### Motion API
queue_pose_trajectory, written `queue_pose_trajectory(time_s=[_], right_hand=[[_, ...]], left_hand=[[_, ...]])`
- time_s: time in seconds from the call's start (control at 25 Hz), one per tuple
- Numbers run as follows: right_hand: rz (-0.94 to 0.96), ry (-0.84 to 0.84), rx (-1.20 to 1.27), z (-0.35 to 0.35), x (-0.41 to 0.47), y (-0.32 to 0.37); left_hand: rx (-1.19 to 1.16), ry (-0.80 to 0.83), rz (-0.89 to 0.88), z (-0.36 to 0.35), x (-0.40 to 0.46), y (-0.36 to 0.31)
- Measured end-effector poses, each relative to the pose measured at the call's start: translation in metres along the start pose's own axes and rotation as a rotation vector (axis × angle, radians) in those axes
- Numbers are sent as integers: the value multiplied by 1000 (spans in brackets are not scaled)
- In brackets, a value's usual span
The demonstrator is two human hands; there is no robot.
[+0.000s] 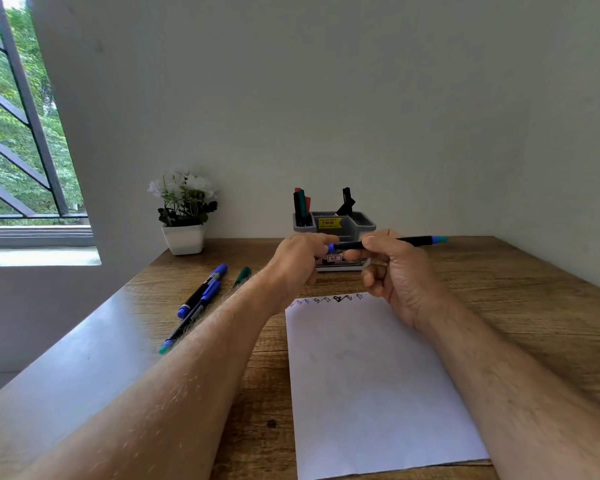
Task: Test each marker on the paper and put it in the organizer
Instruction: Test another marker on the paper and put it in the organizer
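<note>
Both hands hold one black marker (pixel 406 241) level above the far end of the white paper (pixel 371 382). My right hand (pixel 394 271) grips its barrel; the teal end sticks out to the right. My left hand (pixel 300 261) pinches the blue cap end of that marker. Several small test marks run along the paper's far edge. The grey organizer (pixel 364 225) stands behind my hands by the wall, with several markers upright in its left and back compartments. Three more markers (pixel 201 296) lie on the table to the left, partly hidden by my left forearm.
A white pot with white flowers (pixel 184 216) stands at the back left of the wooden table (pixel 516 306). A window with bars is at the far left. The wall runs directly behind the organizer.
</note>
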State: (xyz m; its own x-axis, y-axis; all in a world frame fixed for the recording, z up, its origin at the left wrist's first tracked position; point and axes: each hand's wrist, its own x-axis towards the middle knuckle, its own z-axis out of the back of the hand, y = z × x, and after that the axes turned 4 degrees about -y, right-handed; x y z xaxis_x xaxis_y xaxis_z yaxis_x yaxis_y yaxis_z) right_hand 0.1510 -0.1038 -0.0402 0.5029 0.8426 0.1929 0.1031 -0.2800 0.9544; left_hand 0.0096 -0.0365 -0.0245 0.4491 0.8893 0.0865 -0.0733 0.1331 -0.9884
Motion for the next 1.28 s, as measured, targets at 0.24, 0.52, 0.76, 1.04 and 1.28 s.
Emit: queue_pose_trajectory(time_s=[0.24,0.52,0.76,1.04,1.28], right_hand=[[24,-34,-26,2,3,-4],[-34,-50,40,1,4,-4],[-100,-55,153,-1,1,3],[-138,-37,260,-3,0,4],[-127,-38,210,-12,0,2]], left_hand=[[-200,27,5,4,4,2],[-339,-26,-44,5,2,4],[-313,-44,-124,-4,1,4],[-359,-20,-154,-7,0,2],[-622,-73,-196,-16,4,1]])
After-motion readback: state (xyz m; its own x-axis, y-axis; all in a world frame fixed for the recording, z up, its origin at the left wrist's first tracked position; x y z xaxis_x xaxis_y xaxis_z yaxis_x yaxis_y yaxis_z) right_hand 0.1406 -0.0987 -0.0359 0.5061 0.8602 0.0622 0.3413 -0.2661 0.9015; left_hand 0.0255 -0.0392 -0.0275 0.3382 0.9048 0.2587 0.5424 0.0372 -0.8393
